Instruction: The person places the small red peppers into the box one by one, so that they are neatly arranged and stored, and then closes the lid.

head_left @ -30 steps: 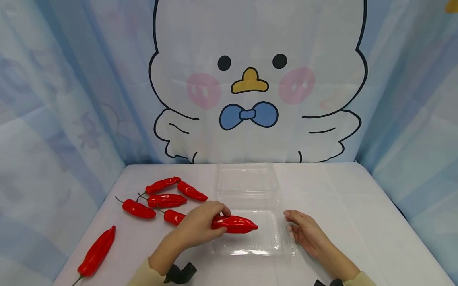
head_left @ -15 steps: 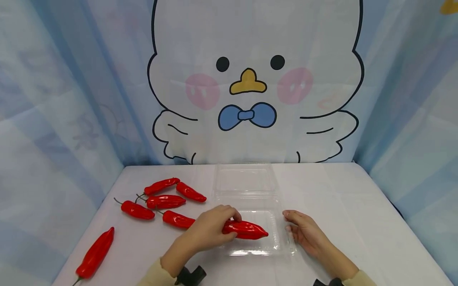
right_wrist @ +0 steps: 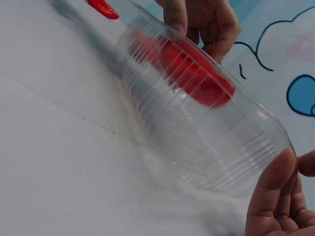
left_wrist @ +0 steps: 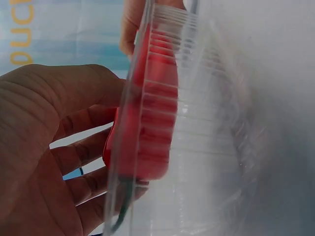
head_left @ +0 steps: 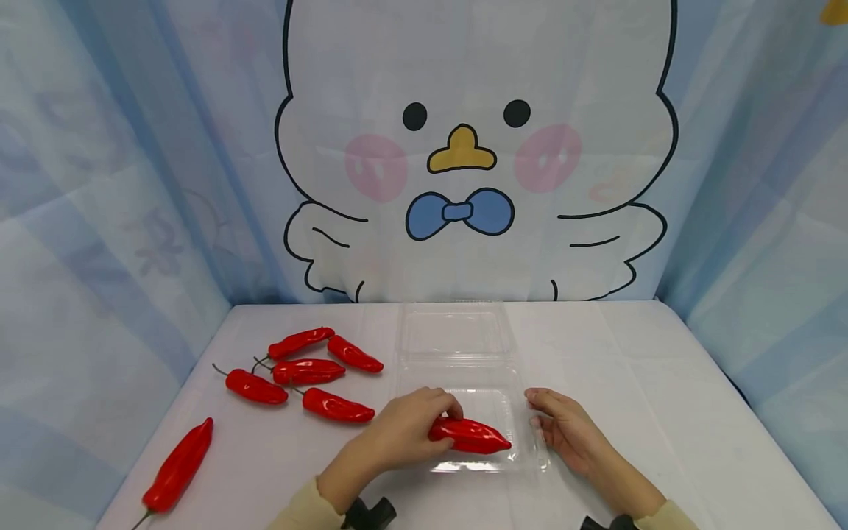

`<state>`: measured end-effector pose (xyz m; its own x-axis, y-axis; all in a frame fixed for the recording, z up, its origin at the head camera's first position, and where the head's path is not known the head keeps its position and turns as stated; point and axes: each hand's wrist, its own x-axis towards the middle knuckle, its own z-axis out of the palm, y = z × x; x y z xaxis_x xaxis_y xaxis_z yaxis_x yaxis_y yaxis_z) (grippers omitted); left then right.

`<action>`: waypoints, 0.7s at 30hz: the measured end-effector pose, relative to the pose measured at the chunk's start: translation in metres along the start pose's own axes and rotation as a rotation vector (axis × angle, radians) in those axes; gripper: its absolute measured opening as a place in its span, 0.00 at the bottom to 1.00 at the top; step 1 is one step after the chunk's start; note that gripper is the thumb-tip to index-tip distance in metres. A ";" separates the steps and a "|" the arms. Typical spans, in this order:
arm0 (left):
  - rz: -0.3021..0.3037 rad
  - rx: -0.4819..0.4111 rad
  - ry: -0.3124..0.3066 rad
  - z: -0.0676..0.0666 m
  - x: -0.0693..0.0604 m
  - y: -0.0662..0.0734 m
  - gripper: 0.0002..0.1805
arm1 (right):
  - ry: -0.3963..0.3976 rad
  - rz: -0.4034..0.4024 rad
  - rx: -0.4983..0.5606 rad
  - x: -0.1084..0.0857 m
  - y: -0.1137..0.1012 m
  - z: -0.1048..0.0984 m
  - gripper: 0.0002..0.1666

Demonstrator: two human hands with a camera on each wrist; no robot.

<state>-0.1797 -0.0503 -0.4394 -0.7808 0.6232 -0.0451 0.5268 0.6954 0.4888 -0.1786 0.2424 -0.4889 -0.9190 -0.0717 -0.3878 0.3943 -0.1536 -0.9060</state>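
Moves right over clear box, gripping red pepper in left hand, lightly pinching rim with right hand; might bounce out if dropped crooked.

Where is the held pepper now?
In the head view, the pepper is low, just right of centre, in the left hand, partly inside the clear container's near half.

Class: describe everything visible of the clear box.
The clear box, shiny and plastic-looking with ribbed walls, sits open on the white table, its lid folded back at the far side. The right hand holds its right edge. A red pepper in the left hand shows through its wall; contact is unclear.
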 end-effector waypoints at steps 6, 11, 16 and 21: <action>0.015 0.004 -0.014 0.008 0.005 0.002 0.20 | 0.006 0.005 -0.006 0.000 0.000 0.000 0.11; 0.028 0.021 -0.022 0.012 0.007 0.003 0.18 | 0.021 0.010 -0.023 0.000 0.000 0.002 0.13; 0.021 0.027 -0.027 0.015 0.008 0.004 0.18 | 0.025 0.008 -0.021 0.000 0.001 0.002 0.11; 0.011 0.033 -0.034 0.017 0.010 0.006 0.18 | 0.029 0.007 -0.011 0.000 0.001 0.002 0.10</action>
<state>-0.1791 -0.0337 -0.4514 -0.7630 0.6427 -0.0696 0.5469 0.6992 0.4605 -0.1778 0.2403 -0.4892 -0.9161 -0.0440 -0.3985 0.4006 -0.1425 -0.9051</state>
